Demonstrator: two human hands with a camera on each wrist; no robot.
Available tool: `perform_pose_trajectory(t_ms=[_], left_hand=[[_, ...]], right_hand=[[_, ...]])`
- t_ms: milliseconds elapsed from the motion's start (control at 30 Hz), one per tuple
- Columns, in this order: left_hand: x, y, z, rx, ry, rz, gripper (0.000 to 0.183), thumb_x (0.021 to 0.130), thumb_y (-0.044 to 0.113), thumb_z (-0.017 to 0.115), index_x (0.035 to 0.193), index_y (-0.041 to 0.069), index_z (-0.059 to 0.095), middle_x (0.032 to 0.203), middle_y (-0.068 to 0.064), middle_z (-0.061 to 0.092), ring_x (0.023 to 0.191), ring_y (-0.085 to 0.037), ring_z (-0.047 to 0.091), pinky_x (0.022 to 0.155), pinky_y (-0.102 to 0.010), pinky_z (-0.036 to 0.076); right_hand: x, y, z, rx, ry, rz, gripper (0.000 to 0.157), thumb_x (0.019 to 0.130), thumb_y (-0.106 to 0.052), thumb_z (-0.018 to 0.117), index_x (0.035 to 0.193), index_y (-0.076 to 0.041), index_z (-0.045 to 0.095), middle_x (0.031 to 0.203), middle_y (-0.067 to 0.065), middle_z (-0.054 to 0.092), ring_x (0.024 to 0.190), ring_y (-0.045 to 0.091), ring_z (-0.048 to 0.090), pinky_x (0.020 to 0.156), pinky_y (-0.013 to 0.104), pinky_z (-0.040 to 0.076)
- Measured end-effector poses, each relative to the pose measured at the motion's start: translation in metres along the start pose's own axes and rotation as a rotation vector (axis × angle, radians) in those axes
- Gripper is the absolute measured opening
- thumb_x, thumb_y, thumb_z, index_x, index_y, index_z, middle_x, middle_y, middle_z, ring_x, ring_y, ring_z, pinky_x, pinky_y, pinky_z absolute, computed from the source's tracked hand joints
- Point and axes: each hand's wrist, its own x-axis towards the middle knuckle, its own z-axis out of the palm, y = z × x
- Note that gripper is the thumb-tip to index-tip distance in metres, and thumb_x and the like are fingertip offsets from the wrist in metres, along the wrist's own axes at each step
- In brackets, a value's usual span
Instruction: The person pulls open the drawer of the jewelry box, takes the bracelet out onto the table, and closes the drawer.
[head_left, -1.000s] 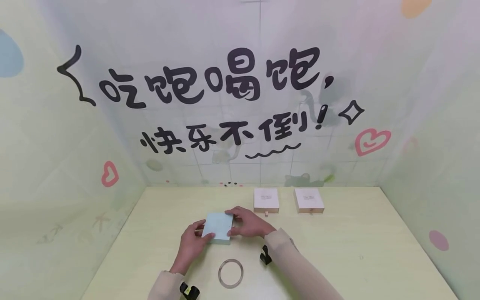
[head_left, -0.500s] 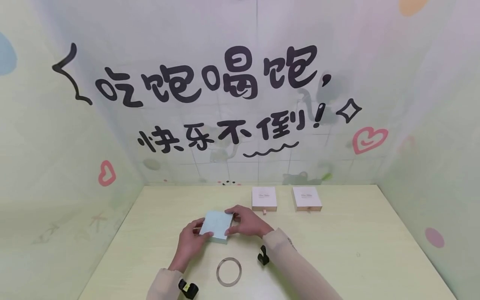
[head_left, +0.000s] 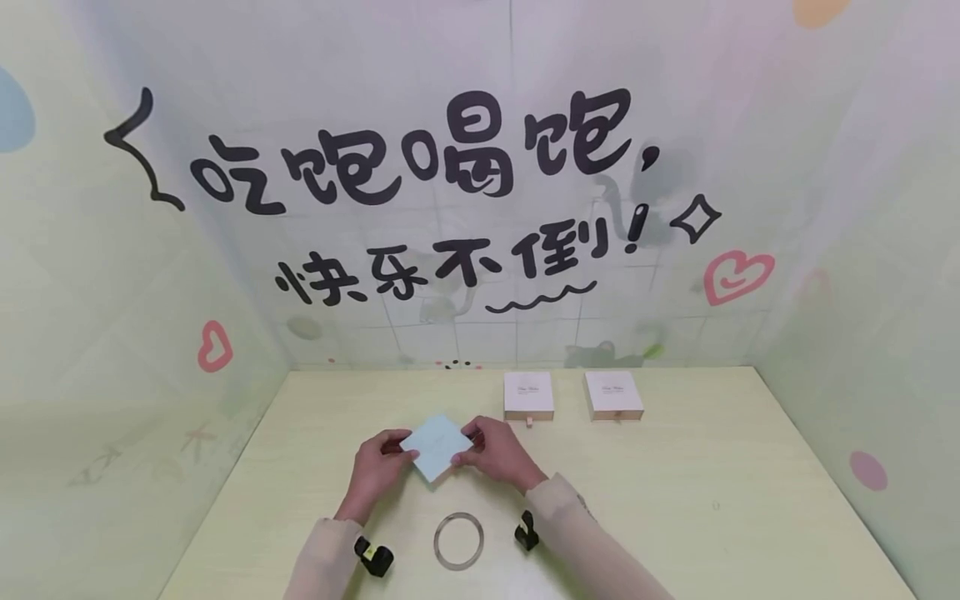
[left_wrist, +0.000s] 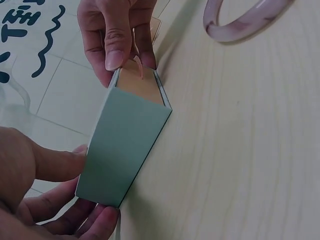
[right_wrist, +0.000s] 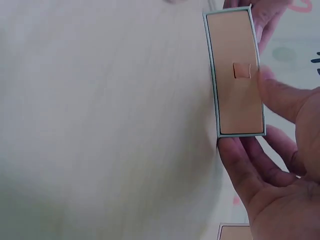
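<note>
Both hands hold a light blue-green drawer box (head_left: 437,446) over the middle of the table, its corner toward me in the head view. My left hand (head_left: 375,468) grips the left corner, thumb on top and fingers underneath. Opposite it, my right hand (head_left: 501,454) pinches the right corner the same way. The wrist views show the tan drawer front (right_wrist: 235,105) flush inside the sleeve, with a small ribbon pull tab (right_wrist: 242,70). On the table in front of the box lies a translucent greyish-pink bangle (head_left: 437,542), touched by neither hand.
Two white drawer boxes (head_left: 528,392) with printed lids stand side by side at the back of the pale wooden table (head_left: 712,483). A printed cloth (head_left: 420,325) with black lettering hangs behind. Black wrist camera mounts (head_left: 373,557) sit below each hand.
The blue-green box has been turned, from an edge facing me to a corner facing me. Both hands have shifted slightly with it and keep hold. The bangle stays put.
</note>
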Motion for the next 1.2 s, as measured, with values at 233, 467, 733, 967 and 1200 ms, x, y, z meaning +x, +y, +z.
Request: perform_pose_trajectory(t_ms=[233, 467, 733, 967, 1200], left_hand=[[0.008, -0.002, 0.002, -0.026, -0.014, -0.01, 0.035, 0.095, 0.009, 0.069, 0.129, 0.001, 0.067, 0.125, -0.022, 0.067, 0.117, -0.034, 0.065, 0.097, -0.044, 0.054], [0.016, -0.005, 0.002, -0.061, -0.054, 0.001, 0.034, 0.1, 0.009, 0.062, 0.133, 0.004, 0.065, 0.134, -0.02, 0.063, 0.125, -0.034, 0.059, 0.103, -0.047, 0.051], [0.028, -0.003, 0.004, -0.067, -0.093, 0.022, 0.035, 0.101, 0.005, 0.058, 0.135, 0.006, 0.065, 0.14, -0.019, 0.063, 0.132, -0.035, 0.057, 0.11, -0.051, 0.046], [0.032, -0.005, 0.004, -0.072, -0.112, 0.022, 0.035, 0.102, 0.004, 0.057, 0.135, 0.006, 0.065, 0.141, -0.019, 0.062, 0.133, -0.035, 0.056, 0.112, -0.052, 0.045], [0.033, -0.005, 0.003, -0.074, -0.136, 0.011, 0.036, 0.101, 0.005, 0.057, 0.136, 0.007, 0.064, 0.142, -0.019, 0.061, 0.134, -0.036, 0.055, 0.111, -0.053, 0.045]], right_hand=[[-0.01, -0.003, 0.011, -0.01, 0.084, 0.01, 0.026, 0.088, -0.018, 0.081, 0.106, -0.004, 0.068, 0.097, 0.007, 0.072, 0.084, 0.01, 0.062, 0.075, 0.023, 0.053], [-0.021, -0.01, 0.022, 0.044, 0.152, 0.095, 0.02, 0.089, -0.013, 0.079, 0.101, -0.003, 0.067, 0.091, 0.005, 0.069, 0.081, 0.009, 0.062, 0.071, 0.022, 0.053], [-0.032, -0.021, 0.031, 0.123, 0.18, 0.16, 0.017, 0.089, -0.012, 0.079, 0.096, -0.002, 0.065, 0.089, 0.005, 0.067, 0.081, 0.011, 0.062, 0.069, 0.023, 0.052], [-0.037, -0.023, 0.035, 0.132, 0.175, 0.151, 0.018, 0.09, -0.012, 0.078, 0.096, -0.001, 0.064, 0.091, 0.006, 0.067, 0.083, 0.014, 0.063, 0.07, 0.024, 0.053], [-0.036, -0.02, 0.032, 0.103, 0.16, 0.155, 0.019, 0.089, -0.016, 0.078, 0.096, -0.003, 0.066, 0.089, 0.004, 0.069, 0.081, 0.011, 0.062, 0.071, 0.023, 0.053]])
